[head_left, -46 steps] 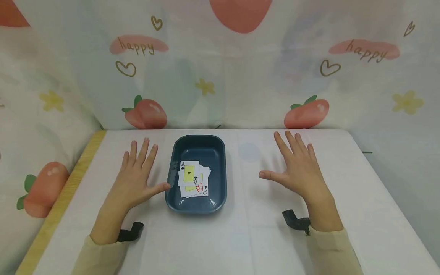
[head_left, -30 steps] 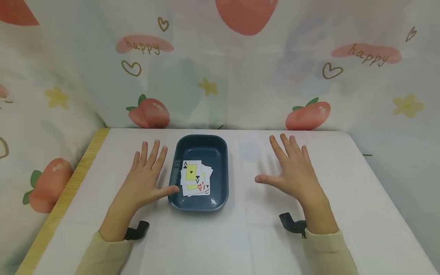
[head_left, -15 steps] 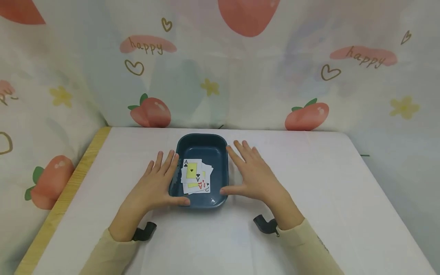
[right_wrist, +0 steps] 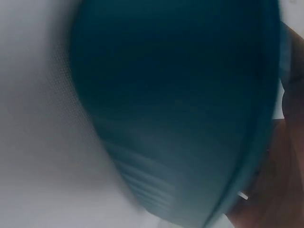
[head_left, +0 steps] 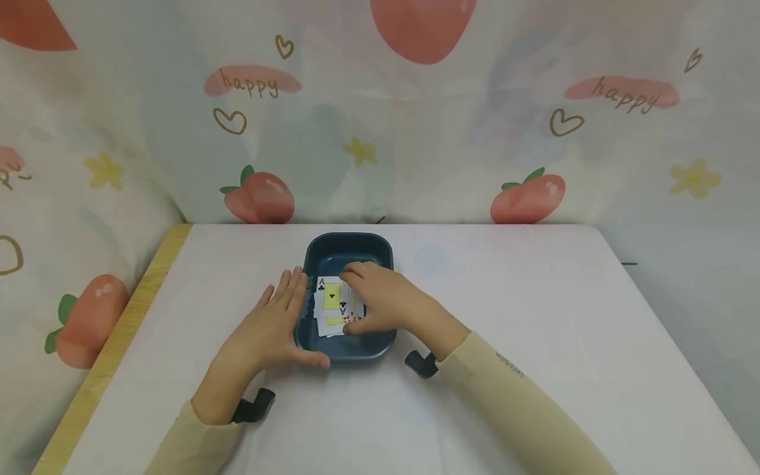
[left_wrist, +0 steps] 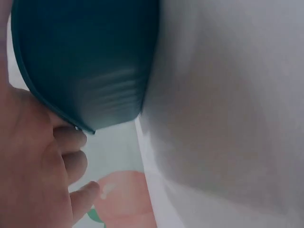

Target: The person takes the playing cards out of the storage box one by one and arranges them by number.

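A dark blue rectangular dish (head_left: 350, 245) stands on the white-covered table. Several playing cards (head_left: 331, 297) lie in it in a loose, overlapping pile, an ace of clubs on top. Beside the dish's left rim is my left hand (head_left: 267, 336), fingers fairly straight along it and thumb by the near left corner. Over the pile's right part reaches my right hand (head_left: 386, 297), its fingers and thumb spread apart around the cards' right side and covering part of them. The wrist views show mostly the dish's outer wall (left_wrist: 90, 61).
White cloth (head_left: 534, 316) covers the table, with a wooden edge (head_left: 127, 323) bare along the left. A printed curtain (head_left: 415, 132) rises behind the table and along its sides. Black wrist mounts (head_left: 255, 406) sit at both wrists.
My right hand has swung left from beside the dish to over the cards inside it. My left hand has moved right, up to the dish's left rim. The cards look unmoved.
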Motion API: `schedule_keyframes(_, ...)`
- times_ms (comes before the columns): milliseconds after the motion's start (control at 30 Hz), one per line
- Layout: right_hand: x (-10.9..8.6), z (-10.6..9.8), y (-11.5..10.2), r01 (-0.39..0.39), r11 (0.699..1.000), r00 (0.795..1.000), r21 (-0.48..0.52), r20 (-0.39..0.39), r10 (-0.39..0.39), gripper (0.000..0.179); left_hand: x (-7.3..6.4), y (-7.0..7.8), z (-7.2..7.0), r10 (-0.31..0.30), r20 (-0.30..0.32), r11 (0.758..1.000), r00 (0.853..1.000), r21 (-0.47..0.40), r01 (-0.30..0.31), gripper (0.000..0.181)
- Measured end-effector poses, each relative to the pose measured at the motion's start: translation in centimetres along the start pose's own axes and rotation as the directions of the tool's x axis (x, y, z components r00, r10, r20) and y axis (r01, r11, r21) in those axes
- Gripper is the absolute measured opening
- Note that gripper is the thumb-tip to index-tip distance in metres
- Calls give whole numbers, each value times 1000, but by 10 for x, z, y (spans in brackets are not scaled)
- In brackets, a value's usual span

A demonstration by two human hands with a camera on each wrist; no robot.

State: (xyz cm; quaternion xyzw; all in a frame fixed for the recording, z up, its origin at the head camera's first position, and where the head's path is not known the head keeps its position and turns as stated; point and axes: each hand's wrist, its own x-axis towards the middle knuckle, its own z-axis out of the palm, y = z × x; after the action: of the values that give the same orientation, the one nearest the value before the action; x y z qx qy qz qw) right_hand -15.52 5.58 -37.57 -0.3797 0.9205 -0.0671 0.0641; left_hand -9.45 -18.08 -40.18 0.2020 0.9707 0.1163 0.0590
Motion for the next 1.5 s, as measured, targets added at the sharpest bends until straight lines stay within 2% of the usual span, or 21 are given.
schedule_keyframes(267,23,13,-7,-2,999,996,-34,90,5,97,-3,0,8,38,-32,999,999,-22,-39,150)
schedule_keyframes(400,28,17,-6,-6,998,994,-56,107,12,97,-3,0,11,54,-37,998,998,-32,-55,150)
schedule_keyframes(667,33,22,-1,-34,997,988,-76,145,45,99,-2,1,12,46,-36,999,998,-26,-47,148)
schedule_keyframes(900,38,24,-3,-35,994,987,-100,150,50,98,-3,3,9,39,-34,999,999,-23,-40,147)
schedule_keyframes(1500,44,27,-4,-53,986,994,-159,90,68,87,-1,2,5,24,-17,999,1000,-44,-24,148)
